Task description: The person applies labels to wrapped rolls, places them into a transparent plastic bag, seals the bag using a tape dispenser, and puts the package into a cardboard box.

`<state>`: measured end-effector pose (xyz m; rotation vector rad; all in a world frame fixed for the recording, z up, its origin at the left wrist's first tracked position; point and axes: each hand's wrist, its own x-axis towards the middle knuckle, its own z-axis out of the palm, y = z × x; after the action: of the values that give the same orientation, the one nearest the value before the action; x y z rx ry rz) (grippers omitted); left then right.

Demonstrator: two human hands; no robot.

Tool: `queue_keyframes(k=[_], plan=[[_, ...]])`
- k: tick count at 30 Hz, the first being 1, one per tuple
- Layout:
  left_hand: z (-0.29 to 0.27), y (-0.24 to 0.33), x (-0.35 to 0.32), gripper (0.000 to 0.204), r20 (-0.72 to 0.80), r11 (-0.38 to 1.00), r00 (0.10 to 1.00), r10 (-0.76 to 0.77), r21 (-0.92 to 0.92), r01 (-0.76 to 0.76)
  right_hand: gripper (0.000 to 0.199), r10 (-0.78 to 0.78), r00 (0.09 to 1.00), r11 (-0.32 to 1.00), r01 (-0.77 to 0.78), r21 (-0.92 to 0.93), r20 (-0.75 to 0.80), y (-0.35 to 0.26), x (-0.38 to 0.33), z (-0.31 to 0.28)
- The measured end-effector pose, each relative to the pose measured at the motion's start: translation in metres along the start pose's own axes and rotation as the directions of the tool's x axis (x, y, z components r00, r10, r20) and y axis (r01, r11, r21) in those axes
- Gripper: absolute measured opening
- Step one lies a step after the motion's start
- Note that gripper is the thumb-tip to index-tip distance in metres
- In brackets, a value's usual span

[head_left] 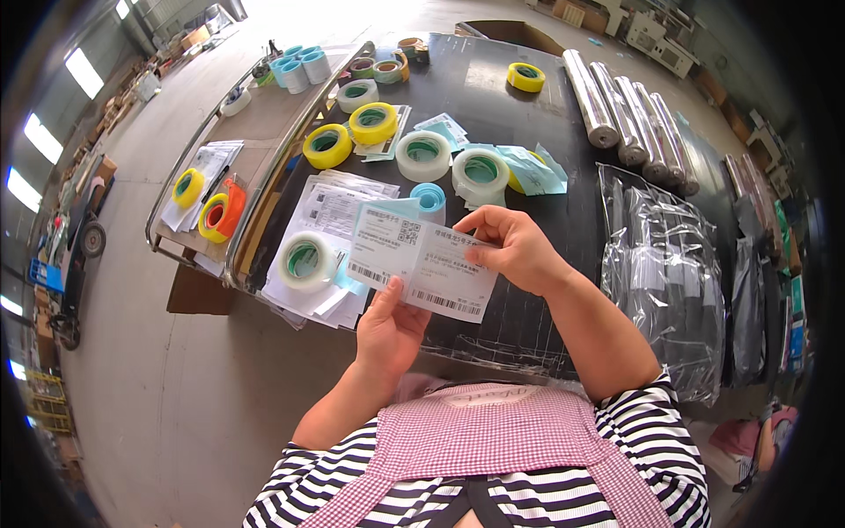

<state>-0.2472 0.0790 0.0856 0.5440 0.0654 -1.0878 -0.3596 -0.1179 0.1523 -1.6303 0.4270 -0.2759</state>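
Observation:
Two printed labels (453,275) with barcodes, side by side on a pale blue-edged backing, are held up over the near edge of the black table (563,255). My left hand (392,326) grips them from below, thumb on the front, fingers behind. My right hand (515,246) pinches their upper right edge between thumb and fingers. Just behind the labels stands a small light-blue roll (428,197). A roll of clear tape (306,261) lies on a stack of printed papers (321,211) to the left of my left hand.
Beyond my hands are clear tape rolls (422,157) and yellow tape rolls (373,123). Several silver foil rolls (591,101) lie at the far right, with plastic-wrapped goods (660,273) nearer. A metal-railed cart (255,167) on the left bears an orange tape dispenser (231,209).

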Motion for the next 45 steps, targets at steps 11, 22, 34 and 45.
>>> queue_keyframes(k=[11, 22, 34, 45], plan=[[-0.004, -0.004, -0.014, 0.033, -0.016, 0.997, 0.998, 0.068, -0.044, -0.069, 0.027, -0.017, 0.999, 0.989, 0.023, -0.144, 0.046, -0.005, -0.023, -0.003], [0.001, -0.006, -0.038, 0.033, -0.035, 0.987, 0.987, 0.16, -0.021, -0.161, 0.027, -0.002, 0.998, 0.997, 0.007, -0.075, 0.066, 0.0, -0.028, 0.005], [0.001, -0.015, -0.042, 0.032, -0.072, 0.978, 0.979, 0.188, 0.102, -0.18, 0.03, -0.121, 0.992, 0.946, 0.103, -0.308, -0.042, -0.007, -0.012, 0.042], [-0.003, -0.009, -0.054, 0.064, 0.474, 0.968, 0.853, 0.218, 0.006, -0.251, 0.028, 0.042, 0.997, 0.927, -0.065, 0.37, 0.07, 0.008, -0.009, 0.043]])
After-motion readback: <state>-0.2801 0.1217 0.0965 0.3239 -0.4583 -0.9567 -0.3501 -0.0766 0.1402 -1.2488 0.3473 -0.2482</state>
